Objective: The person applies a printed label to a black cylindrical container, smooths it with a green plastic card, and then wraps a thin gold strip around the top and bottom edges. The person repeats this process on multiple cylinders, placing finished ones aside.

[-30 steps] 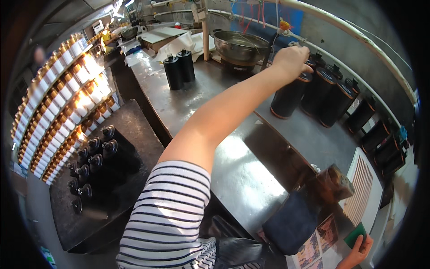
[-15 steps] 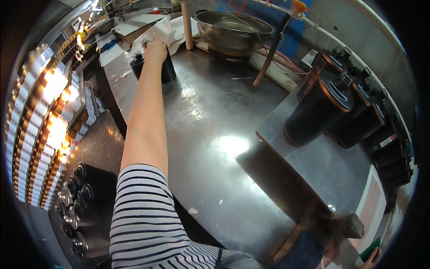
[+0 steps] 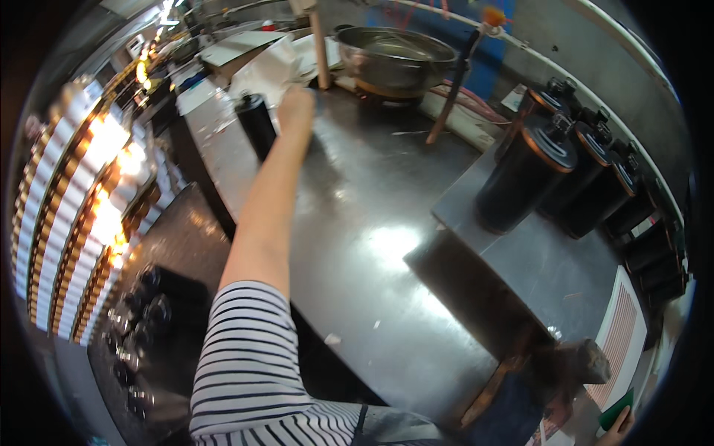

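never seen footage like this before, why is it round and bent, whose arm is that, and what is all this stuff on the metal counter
The picture comes from a wide fisheye camera worn on a person's head, looking down, so straight edges bend near the rim. No machine is here: the arm in the striped sleeve is the wearer's own. Their left hand reaches far across a steel counter, next to a black cylinder; whether it grips anything cannot be told. Behind stands a large metal bowl. On a raised shelf at the right is a row of black canisters. At far left are racks of pale spools. The right hand barely shows at the lower right edge.
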A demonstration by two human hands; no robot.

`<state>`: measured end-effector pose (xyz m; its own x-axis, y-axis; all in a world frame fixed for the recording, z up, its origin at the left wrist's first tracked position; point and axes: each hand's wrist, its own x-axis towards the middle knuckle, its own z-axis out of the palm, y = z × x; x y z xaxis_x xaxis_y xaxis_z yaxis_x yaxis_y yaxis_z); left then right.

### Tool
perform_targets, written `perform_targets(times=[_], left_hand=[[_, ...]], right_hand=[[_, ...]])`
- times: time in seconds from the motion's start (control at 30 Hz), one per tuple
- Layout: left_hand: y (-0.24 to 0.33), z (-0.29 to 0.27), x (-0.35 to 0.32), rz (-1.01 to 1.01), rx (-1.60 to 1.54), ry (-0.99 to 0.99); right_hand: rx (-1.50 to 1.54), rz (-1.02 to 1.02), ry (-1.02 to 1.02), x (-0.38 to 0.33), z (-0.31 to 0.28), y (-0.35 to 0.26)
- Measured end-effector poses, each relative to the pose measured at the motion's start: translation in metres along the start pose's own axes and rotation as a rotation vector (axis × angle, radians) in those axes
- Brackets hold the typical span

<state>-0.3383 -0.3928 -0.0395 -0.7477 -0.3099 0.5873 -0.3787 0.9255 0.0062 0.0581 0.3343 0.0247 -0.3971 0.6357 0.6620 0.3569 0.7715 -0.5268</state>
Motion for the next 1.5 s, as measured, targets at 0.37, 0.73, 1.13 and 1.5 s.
perform_targets(times=[0.37,0.73,1.13,1.5], left_hand=[[0.061,-0.246,-0.173,0.394,-0.681,-0.086],[0.277,-0.332,-0.258,0.845,-1.229,-0.767],[0.386,-0.315,-0.274,1.17,-1.039,-0.677],[0.301,-0.314,-0.332,0.503,-1.476,-0.933]], right_hand=[[0.143,0.139,-0.199,-0.001,-0.082,0.108],[0.624,0.655,-0.747,-0.066,-0.127,0.122],[-0.318,-0.344,-0.618,-0.046,-0.011,0.178],[-0.096,0.163,-0.947,-0.002,0.032,0.197]])
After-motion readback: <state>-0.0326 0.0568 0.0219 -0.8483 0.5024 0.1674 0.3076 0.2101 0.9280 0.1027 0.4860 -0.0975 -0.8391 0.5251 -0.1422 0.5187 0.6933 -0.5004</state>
